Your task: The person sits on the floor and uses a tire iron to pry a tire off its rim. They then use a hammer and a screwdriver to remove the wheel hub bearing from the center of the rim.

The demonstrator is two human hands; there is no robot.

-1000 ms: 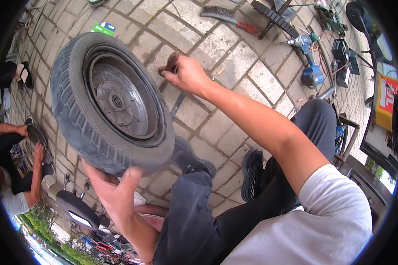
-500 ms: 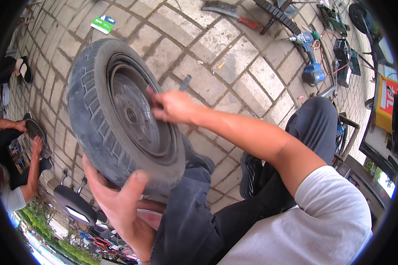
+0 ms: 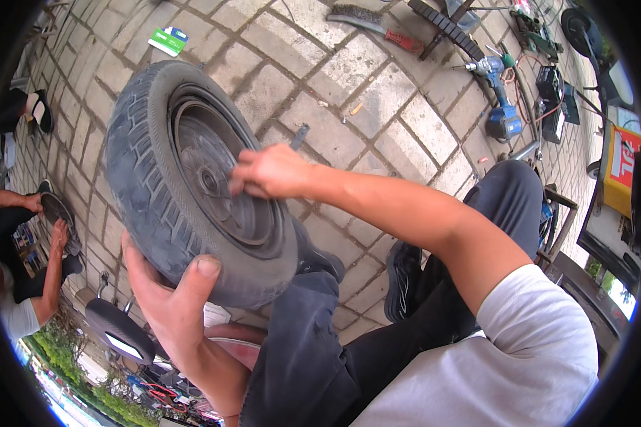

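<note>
A small wheel [image 3: 208,178] with a worn, dusty black tyre [image 3: 144,167] stands tilted in front of me, its dark metal rim turned to the right. My left hand [image 3: 167,295] grips the tyre's lower edge, thumb over the near sidewall and fingers wrapped beneath the tread. Over the right part of the rim, my right hand [image 3: 272,172] is closed with its fingers curled toward the hub. Those fingertips are slightly blurred, and whatever they may hold is hidden. The wheel's lower side is close against my left leg.
On the paving lie a green-and-white card [image 3: 168,41], a wire brush [image 3: 377,27] with a red handle, and a blue cordless drill [image 3: 500,99]. A co-worker's hands [image 3: 58,231] hold a round dark part at the left. A black padded part [image 3: 121,329] stands below them.
My right hand has shifted slightly left and down across the rim. My left hand and the wheel have moved a little to the left.
</note>
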